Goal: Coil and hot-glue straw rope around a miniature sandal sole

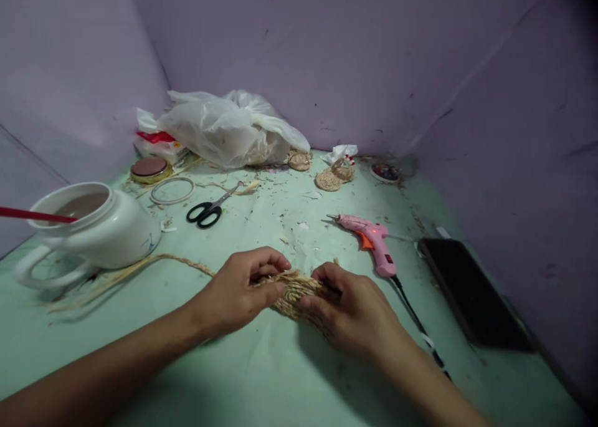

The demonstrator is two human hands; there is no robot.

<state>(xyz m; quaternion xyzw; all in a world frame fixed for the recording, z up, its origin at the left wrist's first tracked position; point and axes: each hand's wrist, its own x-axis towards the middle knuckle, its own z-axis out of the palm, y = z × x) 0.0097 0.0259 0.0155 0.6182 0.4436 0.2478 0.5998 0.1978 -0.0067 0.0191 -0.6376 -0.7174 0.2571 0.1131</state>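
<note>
Between my two hands is a coiled piece of braided straw cord (292,295), held just above the table. My left hand (245,287) pinches its left side with thumb and fingers. On the right side, my right hand (352,305) grips the coil, thumb in front and fingers behind. A loose tail of the braid (177,259) runs left from behind my left hand and frays into straw strands near the pot. Beyond my right hand lies a pink glue gun (374,237) with a small red light lit. The fingers partly hide the coil's edges.
A white pot (126,230) with a red stick (37,214) stands left. Black-handled scissors (212,209), a ring (172,191) and a round tin (150,168) lie behind. A plastic bag (228,131) and woven straw pieces (329,179) sit near the wall; a phone (471,293) lies right.
</note>
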